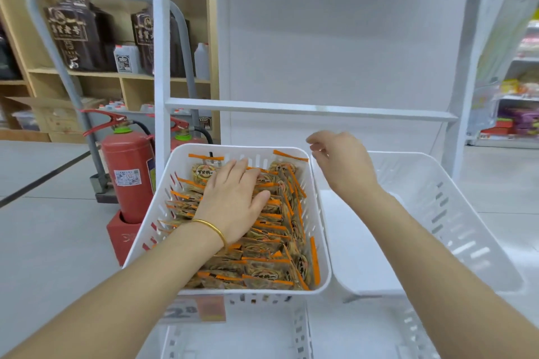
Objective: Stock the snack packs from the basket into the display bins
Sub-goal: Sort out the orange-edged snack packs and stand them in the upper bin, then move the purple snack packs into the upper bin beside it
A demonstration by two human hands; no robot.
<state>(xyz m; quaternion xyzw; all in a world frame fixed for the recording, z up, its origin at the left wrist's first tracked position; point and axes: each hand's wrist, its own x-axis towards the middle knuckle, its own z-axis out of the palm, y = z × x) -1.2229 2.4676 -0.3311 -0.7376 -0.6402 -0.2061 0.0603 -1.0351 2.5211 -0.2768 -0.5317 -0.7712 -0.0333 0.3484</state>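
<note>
A person's left hand [233, 201] lies palm-down, fingers straight and slightly spread, pressing on the snack packs [271, 259] that fill a white display bin [262, 291]. The packs sit directly beneath the palm and fingers and extend past them on every side, stacked in overlapping rows from the far wall to the near rim. Each pack is a small, flat, glossy pouch with brown contents, a round printed label and bright orange sealed edges. A thin gold bangle [213, 227] circles the left wrist.

The right hand [341, 166] hovers above the rims where this bin meets a second white bin [455, 213] to its right. Its fingers are loosely curled and hold nothing, clear of the packs and of both bins.

Both bins are moulded plastic with rounded corners and slotted walls, and orange pack edges show through the slots of the filled one. A blurred price tag [195, 310] hangs below its front rim, above more slotted white bins [297, 335] on a lower tier. A white metal rack [309, 109] with a flat back panel rises behind.

To the left, a red fire extinguisher [128, 175] stands in a red base on the pale tiled floor. Beyond it, a wooden shelf [96, 74] carries dark brown jars [75, 35].
</note>
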